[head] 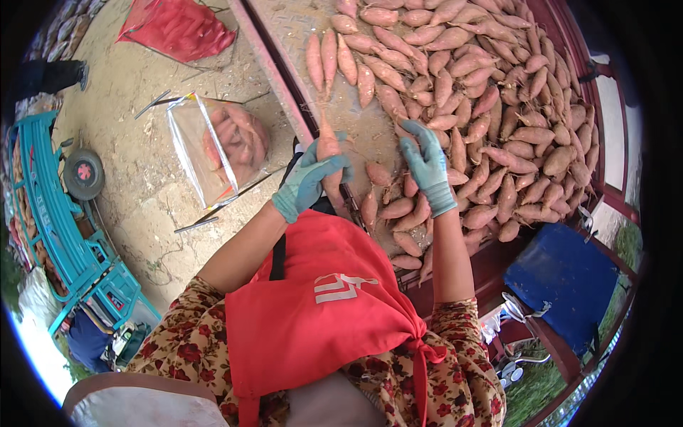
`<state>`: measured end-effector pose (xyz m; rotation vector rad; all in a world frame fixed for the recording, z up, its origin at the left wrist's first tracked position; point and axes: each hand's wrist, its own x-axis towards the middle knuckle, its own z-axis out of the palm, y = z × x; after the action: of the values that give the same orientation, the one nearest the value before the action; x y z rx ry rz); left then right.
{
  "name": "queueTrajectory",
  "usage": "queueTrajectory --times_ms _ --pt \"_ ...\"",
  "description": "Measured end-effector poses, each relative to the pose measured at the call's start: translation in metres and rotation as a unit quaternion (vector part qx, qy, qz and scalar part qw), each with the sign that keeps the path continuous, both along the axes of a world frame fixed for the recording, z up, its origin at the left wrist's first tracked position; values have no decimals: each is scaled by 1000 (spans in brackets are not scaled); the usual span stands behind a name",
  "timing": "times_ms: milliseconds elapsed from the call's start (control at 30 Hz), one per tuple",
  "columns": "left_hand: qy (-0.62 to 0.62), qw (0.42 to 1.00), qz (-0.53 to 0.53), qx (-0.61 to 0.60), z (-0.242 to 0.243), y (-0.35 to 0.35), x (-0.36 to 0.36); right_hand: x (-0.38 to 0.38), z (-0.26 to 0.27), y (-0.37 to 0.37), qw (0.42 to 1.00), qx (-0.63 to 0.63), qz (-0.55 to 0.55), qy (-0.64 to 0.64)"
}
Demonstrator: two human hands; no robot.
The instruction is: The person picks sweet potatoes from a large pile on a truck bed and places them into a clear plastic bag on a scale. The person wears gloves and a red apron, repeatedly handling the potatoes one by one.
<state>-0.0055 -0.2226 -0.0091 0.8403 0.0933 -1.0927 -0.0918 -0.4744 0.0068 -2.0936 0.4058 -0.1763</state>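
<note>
My left hand (315, 176), in a light green work glove, is closed around a long sweet potato (327, 144) above the metal side edge of a truck bed. My right hand (427, 165), gloved the same way, lies over the near left part of a large heap of sweet potatoes (480, 107); its fingertips touch a sweet potato (391, 101), and whether they grip it I cannot tell. A few long sweet potatoes (329, 56) lie side by side at the heap's left. Below the bed's edge, a clear plastic bag (197, 144), held wide on rods, has sweet potatoes inside.
A red mesh bag (181, 29) of sweet potatoes stands on the dirt ground at upper left. A teal cargo vehicle (58, 213) is at far left, with a person's dark-clad leg (58, 74) above it. A blue padded board (560, 283) is at the right.
</note>
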Motion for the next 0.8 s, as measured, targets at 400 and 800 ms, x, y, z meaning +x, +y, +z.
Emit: queueTrajectory --times_ms 400,800 --pt "-95 991 -52 84 12 64 -16 4 -54 -103 916 -357 -120 141" --pt "-42 986 143 -76 36 108 27 67 27 174 994 52 58 -83"
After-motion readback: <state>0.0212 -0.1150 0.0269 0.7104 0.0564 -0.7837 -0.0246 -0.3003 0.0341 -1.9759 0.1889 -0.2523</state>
